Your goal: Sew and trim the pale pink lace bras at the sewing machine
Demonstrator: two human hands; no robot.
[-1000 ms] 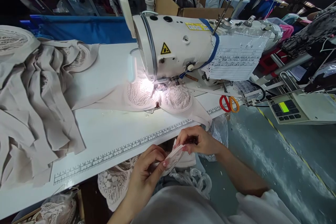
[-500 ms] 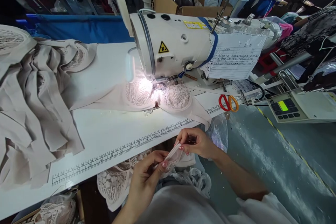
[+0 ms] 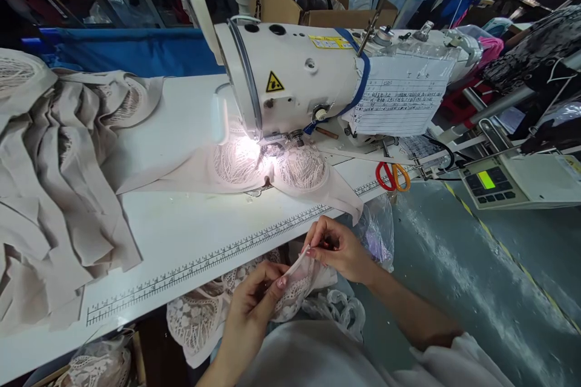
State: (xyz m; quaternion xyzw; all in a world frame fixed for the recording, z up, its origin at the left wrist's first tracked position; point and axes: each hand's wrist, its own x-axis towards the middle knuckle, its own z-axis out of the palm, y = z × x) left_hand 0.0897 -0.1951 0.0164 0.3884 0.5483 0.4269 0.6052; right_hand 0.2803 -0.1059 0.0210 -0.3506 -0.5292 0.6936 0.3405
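A pale lace piece (image 3: 297, 283) is above the lap, in front of the table (image 3: 181, 236); the left hand (image 3: 258, 293) and right hand (image 3: 341, 249) each pinch its edge, a short span between them. It is not yet under the sewing machine (image 3: 290, 78), where a bra (image 3: 302, 170) lies, cups and side bands seemingly joined; whether its stitching is complete cannot be told. Farther left, similar garments (image 3: 68, 193) lie heaped.

Wears lt.-grey top (image 3: 313, 357) w/ loose R sleeve (image 3: 458, 363), reddish nail polish (image 3: 282, 282) on L hand (image 3: 254, 302).
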